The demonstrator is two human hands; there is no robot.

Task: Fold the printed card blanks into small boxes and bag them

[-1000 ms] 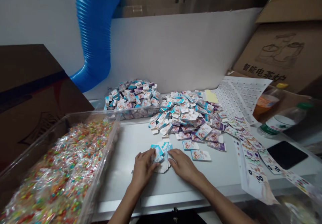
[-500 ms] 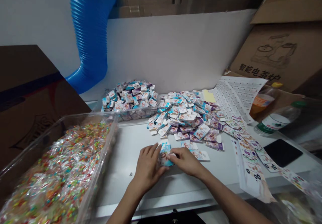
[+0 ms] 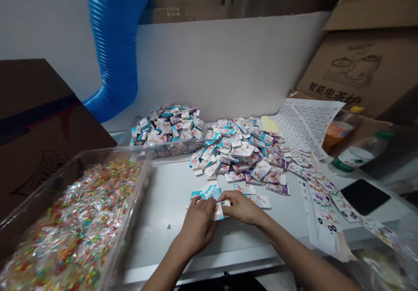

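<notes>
Between my two hands is a small printed carton (image 3: 218, 212), light blue and white, held low over the white table. My left hand (image 3: 200, 225) has its fingers curled on the carton's left side, partly covering it. From the right, my right hand (image 3: 241, 207) pinches the carton's end with thumb and forefinger, where a white flap shows. Just beyond my fingertips lie blue-and-white cartons (image 3: 212, 190) on the table. A large heap of similar small cartons (image 3: 241, 151), some with purple sides, spreads out behind them.
A clear bin (image 3: 143, 169) at left holds many small clear packets of colourful pieces. Behind, another clear tray (image 3: 176, 146) is piled with cartons. To the right are sticker sheets (image 3: 321, 199), a black phone-like slab (image 3: 365, 196) and two bottles (image 3: 352, 158). A blue hose (image 3: 114, 42) hangs at the wall.
My left hand's fingers have gone from spread over the carton to curled against it. A blue carton now shows beyond my left fingertips. The view has shifted slightly.
</notes>
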